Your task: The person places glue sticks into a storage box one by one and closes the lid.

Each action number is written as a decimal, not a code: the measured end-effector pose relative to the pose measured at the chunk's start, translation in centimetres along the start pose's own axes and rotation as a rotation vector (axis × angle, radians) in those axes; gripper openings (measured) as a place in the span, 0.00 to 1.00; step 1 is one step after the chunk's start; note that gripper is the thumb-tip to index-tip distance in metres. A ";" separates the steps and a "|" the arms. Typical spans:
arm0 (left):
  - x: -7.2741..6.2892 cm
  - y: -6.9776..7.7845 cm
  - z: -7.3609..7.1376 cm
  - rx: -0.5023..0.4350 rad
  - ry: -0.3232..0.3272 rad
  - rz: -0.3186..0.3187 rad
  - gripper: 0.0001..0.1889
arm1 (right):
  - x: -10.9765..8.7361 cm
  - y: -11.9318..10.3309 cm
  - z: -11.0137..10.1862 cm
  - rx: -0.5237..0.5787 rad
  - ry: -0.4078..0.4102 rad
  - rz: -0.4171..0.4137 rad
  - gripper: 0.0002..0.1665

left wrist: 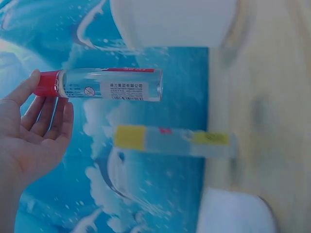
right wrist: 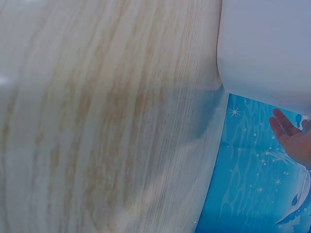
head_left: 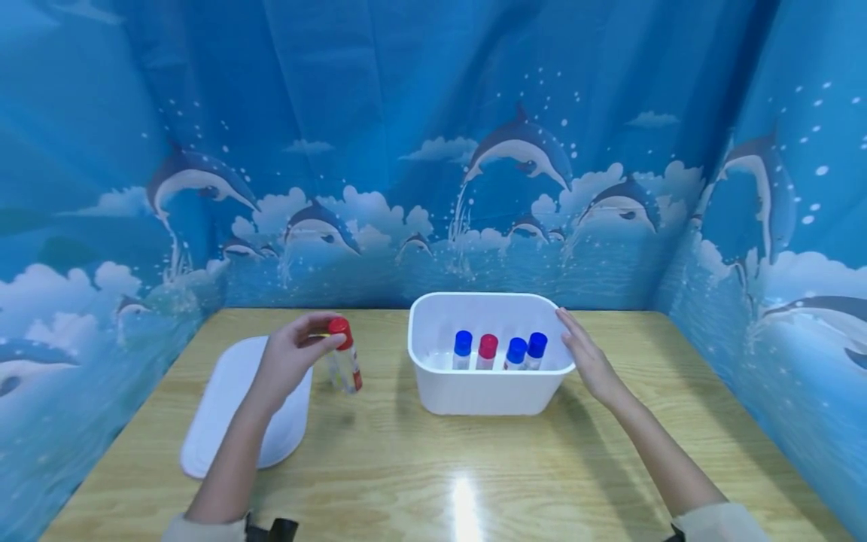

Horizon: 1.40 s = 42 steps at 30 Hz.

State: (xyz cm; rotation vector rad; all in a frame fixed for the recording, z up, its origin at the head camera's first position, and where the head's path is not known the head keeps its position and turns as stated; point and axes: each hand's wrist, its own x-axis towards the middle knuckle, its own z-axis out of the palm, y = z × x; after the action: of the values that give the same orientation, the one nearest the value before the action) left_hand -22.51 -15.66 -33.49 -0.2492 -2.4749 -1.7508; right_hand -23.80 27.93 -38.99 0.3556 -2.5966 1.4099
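My left hand (head_left: 293,357) pinches the red cap of a clear glue bottle (head_left: 348,365) between thumb and fingers, holding it upright above the table. Its printed label with a barcode shows in the left wrist view, where a yellow-capped bottle (left wrist: 167,141) stands behind it, mostly hidden in the head view. To the right is a white bin (head_left: 484,393). Inside stand several similar bottles, one with a red cap (head_left: 488,348) and others with blue caps (head_left: 463,343). With fingers fairly straight, my right hand (head_left: 591,360) rests against the bin's right rim.
A white lid (head_left: 287,425) lies on the wooden table (head_left: 379,467) at the left, partly under my left forearm. Behind and on both sides of the table hangs a blue dolphin-print curtain (head_left: 406,113).
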 end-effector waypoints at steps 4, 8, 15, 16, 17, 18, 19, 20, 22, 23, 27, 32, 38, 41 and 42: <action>1.1 2.1 0.6 -0.014 0.001 0.041 0.26 | 0.1 0.0 0.0 0.000 0.002 0.001 0.30; 2.2 3.9 1.0 -0.019 -0.006 0.108 0.25 | 0.1 0.0 0.0 0.004 0.006 -0.002 0.30; 4.2 6.3 1.9 -0.044 -0.006 0.176 0.23 | 0.1 0.3 0.1 0.009 0.010 -0.019 0.30; 4.5 6.7 2.1 -0.049 -0.008 0.183 0.23 | 0.0 0.3 0.1 0.012 0.014 -0.026 0.30; 4.8 7.0 2.2 -0.056 -0.013 0.197 0.23 | 0.0 0.3 0.1 0.014 0.019 -0.035 0.30; 5.0 7.4 2.4 -0.061 -0.018 0.208 0.22 | 0.0 0.3 0.2 0.020 0.031 -0.048 0.30; 5.2 7.7 2.7 -0.070 -0.025 0.221 0.22 | -0.1 0.3 0.2 0.021 0.034 -0.054 0.30; 5.4 8.0 2.9 -0.075 -0.030 0.232 0.22 | -0.1 0.3 0.2 0.022 0.036 -0.058 0.30; 5.7 8.4 3.4 -0.081 -0.038 0.254 0.21 | -0.1 0.3 0.2 0.022 0.040 -0.061 0.29; 5.9 8.6 3.6 -0.084 -0.040 0.262 0.21 | -0.1 0.3 0.2 0.021 0.038 -0.059 0.29; 6.3 8.7 4.8 -0.086 -0.049 0.255 0.21 | -0.3 -1.1 0.1 0.022 0.013 -0.021 0.29; 6.6 8.1 6.2 -0.090 -0.068 0.218 0.20 | -0.2 -0.6 0.1 0.010 0.011 -0.010 0.29; 6.4 7.3 7.8 -0.085 -0.083 0.193 0.19 | 0.0 -0.1 0.2 0.006 0.014 -0.008 0.30; 6.3 6.6 8.5 -0.077 -0.097 0.172 0.19 | 0.0 -0.1 0.2 0.003 0.013 -0.005 0.30; 6.2 6.3 8.7 -0.076 -0.104 0.162 0.19 | 0.0 -0.1 0.1 0.002 0.013 -0.002 0.30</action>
State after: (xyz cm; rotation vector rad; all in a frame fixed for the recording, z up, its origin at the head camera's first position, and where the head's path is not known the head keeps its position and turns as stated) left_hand -27.30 -4.95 -29.45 -0.5447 -2.3821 -1.8090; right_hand -23.78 27.75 -38.98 0.3482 -2.5843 1.4093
